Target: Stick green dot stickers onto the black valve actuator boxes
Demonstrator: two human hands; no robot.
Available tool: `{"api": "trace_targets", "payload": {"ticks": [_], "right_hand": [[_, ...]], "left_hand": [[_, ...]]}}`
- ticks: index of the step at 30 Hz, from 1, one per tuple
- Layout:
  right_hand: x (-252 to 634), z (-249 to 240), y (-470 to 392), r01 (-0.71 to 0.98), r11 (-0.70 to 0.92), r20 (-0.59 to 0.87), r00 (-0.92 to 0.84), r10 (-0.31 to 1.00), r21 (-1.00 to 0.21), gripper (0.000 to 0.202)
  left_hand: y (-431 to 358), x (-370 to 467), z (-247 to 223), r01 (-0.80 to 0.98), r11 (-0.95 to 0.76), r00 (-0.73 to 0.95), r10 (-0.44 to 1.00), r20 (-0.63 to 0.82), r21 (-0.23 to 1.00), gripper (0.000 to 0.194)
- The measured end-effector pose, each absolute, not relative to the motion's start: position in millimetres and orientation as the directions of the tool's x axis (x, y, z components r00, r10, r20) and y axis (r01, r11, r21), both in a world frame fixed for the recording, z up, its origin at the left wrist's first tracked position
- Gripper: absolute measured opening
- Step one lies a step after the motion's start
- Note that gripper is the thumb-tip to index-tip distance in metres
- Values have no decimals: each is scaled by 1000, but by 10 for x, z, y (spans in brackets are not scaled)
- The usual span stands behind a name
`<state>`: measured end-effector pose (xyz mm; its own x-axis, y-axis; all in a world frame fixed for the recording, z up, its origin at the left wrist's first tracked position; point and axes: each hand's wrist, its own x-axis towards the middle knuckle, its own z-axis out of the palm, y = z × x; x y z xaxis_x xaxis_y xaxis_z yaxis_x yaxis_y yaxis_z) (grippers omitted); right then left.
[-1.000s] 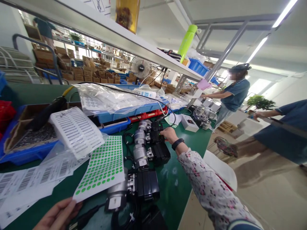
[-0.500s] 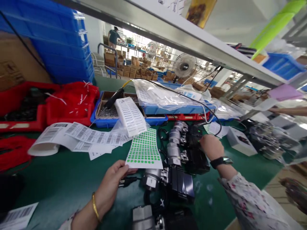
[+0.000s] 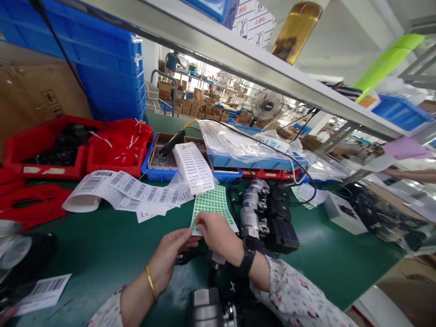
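Hands (image 3: 218,236) on sticker sheet (image 3: 213,204), green bench (image 3: 102,245).

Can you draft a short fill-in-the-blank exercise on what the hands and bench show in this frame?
1. Both hands meet at a sheet of round stickers whose dots are ____ in colour.
2. The left hand wears a gold bangle; the right hand has a ____ band at its wrist.
3. The strip of barcode labels lies on a bench mat coloured ____.
4. Beside the red bins, the tray of small metal parts is ____.

Missing words: green; black; green; blue
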<state>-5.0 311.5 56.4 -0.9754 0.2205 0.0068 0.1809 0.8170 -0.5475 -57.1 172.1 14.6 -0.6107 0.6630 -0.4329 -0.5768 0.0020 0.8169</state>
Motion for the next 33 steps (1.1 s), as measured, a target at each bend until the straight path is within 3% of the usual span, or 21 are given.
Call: {"api": "trace_targets", "payload": {"ticks": [11,24,26,28,31,33], "right_hand": [[-73,578,3059,256,774,-13,-952,305,-580,11],[163,681,2835,11,973,276,-958,76,-229,17],[292,851,2871,13,942,328,-936,130,-334,16],[461,1000,3087,82,819,355,-873,334,-569,14],[870,1078,3710,195,407,215,-610,763,-892,18],[1219,1018,4148,222,144,50,-383,923,-964,26]], "left_hand": [[1771,-527,165,-546,-79,-691,605,-395,834,34],[1787,-452,294,-454,-165,-779,550,-300,876,30],[1751,-446,295,-461,-151,-757,582,-298,875,29],[1719,-478,268,-480,-115,-740,586,-330,870,28],[1728,-612,174,-534,-58,-735,525,-429,844,29],[1758,-709,96,-630,-52,-689,497,-528,774,24]]}}
